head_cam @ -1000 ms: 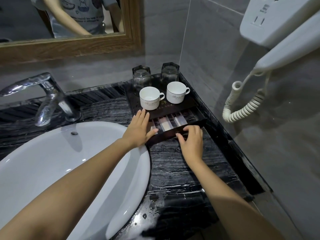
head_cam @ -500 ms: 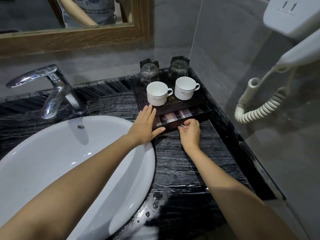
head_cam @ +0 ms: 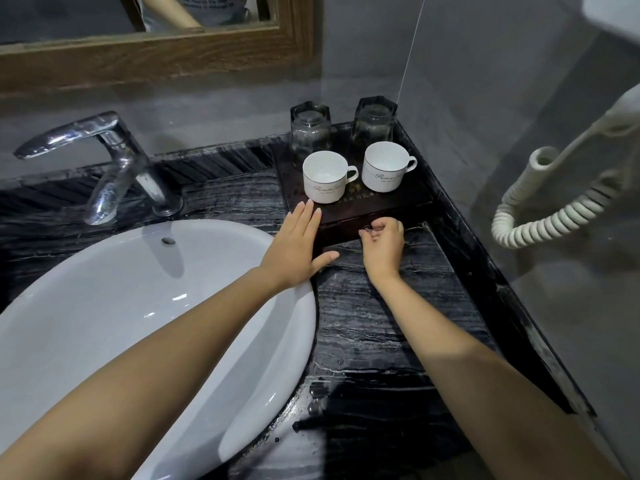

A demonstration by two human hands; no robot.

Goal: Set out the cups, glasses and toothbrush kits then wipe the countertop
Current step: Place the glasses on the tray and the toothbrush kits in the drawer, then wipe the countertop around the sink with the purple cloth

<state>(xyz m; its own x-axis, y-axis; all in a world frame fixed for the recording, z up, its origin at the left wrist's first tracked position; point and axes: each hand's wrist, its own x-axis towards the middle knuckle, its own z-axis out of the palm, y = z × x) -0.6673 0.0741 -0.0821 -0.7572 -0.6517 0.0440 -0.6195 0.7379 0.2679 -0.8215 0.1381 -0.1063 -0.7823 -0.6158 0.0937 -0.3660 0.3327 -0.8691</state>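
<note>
A dark wooden amenity box (head_cam: 391, 202) stands in the back right corner of the black marble countertop (head_cam: 381, 323). On its top sit two white cups (head_cam: 325, 176) (head_cam: 384, 166), with two upturned glasses (head_cam: 310, 128) (head_cam: 374, 119) behind them. The box's front drawer is pushed in, so the toothbrush kits are hidden. My left hand (head_cam: 298, 247) lies flat and open against the box's left front corner. My right hand (head_cam: 382, 240) is curled at the drawer front, fingers pinched on its small knob.
A white basin (head_cam: 104, 306) fills the left, with a chrome tap (head_cam: 114, 161) behind it. A wall-mounted hair dryer's coiled cord (head_cam: 547, 216) hangs at the right. A wood-framed mirror (head_cam: 156, 53) is above. Water drops lie near the counter's front (head_cam: 315, 393).
The drawer, open a second ago with the kits showing, has slid shut under my right hand. My left hand stayed against the box's corner.
</note>
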